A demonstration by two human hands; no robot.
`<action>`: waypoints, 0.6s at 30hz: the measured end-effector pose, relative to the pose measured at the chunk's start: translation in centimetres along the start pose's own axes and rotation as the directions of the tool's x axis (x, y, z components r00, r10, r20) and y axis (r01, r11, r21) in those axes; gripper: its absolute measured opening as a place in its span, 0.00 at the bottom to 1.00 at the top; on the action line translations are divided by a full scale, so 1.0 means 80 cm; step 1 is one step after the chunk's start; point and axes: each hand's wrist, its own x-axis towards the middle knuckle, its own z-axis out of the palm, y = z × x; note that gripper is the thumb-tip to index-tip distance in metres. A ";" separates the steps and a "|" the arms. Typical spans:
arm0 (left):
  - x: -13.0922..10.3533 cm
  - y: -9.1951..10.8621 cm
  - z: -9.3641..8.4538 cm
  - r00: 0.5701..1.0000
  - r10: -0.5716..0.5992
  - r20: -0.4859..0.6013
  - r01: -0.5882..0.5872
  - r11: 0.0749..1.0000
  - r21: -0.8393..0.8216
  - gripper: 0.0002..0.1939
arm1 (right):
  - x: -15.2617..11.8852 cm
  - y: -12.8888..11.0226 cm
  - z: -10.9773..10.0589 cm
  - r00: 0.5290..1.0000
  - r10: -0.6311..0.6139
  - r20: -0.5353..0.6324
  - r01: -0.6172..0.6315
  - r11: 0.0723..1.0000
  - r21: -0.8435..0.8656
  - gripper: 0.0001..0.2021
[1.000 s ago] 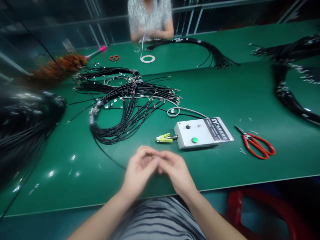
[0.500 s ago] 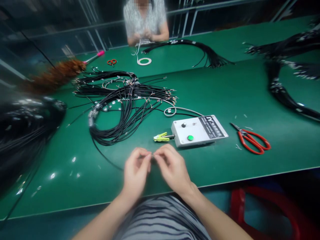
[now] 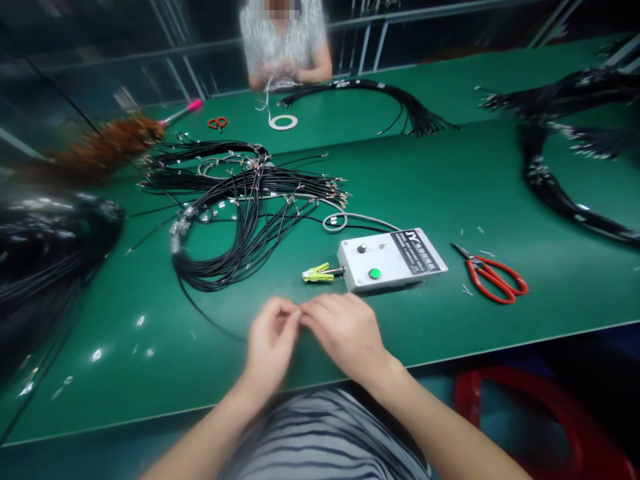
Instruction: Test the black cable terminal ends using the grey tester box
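Observation:
A black cable [image 3: 213,321] runs from the coiled cable bundle [image 3: 210,270] into my left hand [image 3: 270,340], which is closed in a pinch around its end. My right hand [image 3: 347,333] is closed too, its fingertips meeting those of the left. What the right fingers pinch is hidden behind them. Just beyond both hands lies a white control box [image 3: 390,260] with a green button and a black knob. A yellow-green clip [image 3: 319,273] sits on the metal shaft at its left end.
Red-handled cutters [image 3: 493,277] lie at right among small white scraps. More black cable bundles [image 3: 543,177] lie at far right, and a dark heap of cables [image 3: 55,260] at left. Across the table sits a person [image 3: 285,47] near a roll of white tape [image 3: 283,122].
My right hand has turned over, back up, and its fingertips have closed in against the left hand's. My left hand keeps its pinch. The whole view has shifted slightly.

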 end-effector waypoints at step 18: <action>0.005 0.007 0.002 0.995 -0.099 0.022 0.102 0.982 -0.160 0.17 | -0.011 0.000 0.010 0.888 0.452 0.079 -0.409 0.703 0.582 0.08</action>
